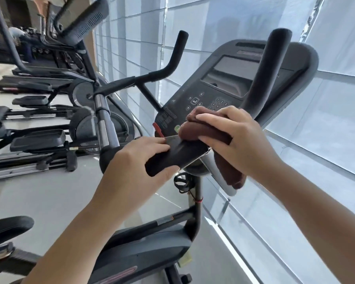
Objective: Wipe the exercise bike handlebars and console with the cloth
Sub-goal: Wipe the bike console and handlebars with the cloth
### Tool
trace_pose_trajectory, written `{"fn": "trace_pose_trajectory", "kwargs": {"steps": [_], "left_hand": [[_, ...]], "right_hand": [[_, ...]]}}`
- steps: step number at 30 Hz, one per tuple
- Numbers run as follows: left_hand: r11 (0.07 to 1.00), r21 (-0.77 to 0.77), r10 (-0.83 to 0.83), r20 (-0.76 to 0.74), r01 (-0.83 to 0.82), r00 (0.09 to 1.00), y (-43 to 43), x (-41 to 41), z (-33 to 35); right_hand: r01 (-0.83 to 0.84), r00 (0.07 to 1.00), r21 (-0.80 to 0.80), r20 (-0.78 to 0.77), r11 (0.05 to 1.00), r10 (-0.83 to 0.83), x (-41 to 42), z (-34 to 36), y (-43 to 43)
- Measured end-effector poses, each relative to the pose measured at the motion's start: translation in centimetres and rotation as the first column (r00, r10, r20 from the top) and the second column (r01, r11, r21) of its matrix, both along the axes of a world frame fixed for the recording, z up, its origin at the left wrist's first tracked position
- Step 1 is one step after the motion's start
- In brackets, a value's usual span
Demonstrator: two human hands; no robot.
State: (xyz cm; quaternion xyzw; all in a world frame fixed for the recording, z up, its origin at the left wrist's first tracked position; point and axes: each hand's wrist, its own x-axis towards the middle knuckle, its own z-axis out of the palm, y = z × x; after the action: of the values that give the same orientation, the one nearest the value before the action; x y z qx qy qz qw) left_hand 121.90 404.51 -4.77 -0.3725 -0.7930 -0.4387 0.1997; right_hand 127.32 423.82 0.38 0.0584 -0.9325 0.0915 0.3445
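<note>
The left hand (131, 160) is gripping a dark, flat handlebar pad (176, 154) whose long axis is running from lower left up to the right. The right hand (234, 138) is clutching a bunched brown cloth (205, 130) against the pad's right end, below the grey console (223, 87). Risk: the cloth's dangling tail may be snagging the post.

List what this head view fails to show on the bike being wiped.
- Console screen: partly hidden by the right handlebar.
- Keypad lower edge: covered by the cloth and right hand.
- Console label print: too small.
- Centre grip: partly covered by the left hand.
</note>
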Motion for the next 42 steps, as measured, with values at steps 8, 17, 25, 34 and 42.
{"fn": "trace_pose_trajectory", "kwargs": {"steps": [8, 17, 25, 34, 42], "left_hand": [[0.999, 0.040, 0.027, -0.040, -0.025, 0.999, -3.4, -0.4, -2.1], [0.977, 0.209, -0.014, -0.091, 0.032, 0.996, -4.9, -1.4, -5.0], [0.934, 0.357, 0.077, -0.153, -0.018, 0.985, -3.9, -1.4, -6.5], [0.937, 0.346, 0.132, -0.231, -0.046, 0.964, -4.7, -1.5, -7.3], [0.956, 0.280, 0.158, -0.238, -0.088, 0.958, -6.1, -1.8, -8.1]], "right_hand": [[-0.044, 0.964, 0.072, 0.264, 0.996, 0.024, -3.2, 2.4, -4.0], [-0.131, 0.963, 0.157, 0.256, 0.979, 0.088, -0.9, 1.9, -3.9], [-0.184, 0.910, 0.226, 0.408, 0.957, 0.078, -6.2, 2.1, -9.1], [-0.154, 0.897, 0.188, 0.439, 0.970, 0.057, -4.0, 3.1, -7.8], [-0.183, 0.881, 0.204, 0.469, 0.962, 0.068, -6.7, 1.5, -11.0]]}}
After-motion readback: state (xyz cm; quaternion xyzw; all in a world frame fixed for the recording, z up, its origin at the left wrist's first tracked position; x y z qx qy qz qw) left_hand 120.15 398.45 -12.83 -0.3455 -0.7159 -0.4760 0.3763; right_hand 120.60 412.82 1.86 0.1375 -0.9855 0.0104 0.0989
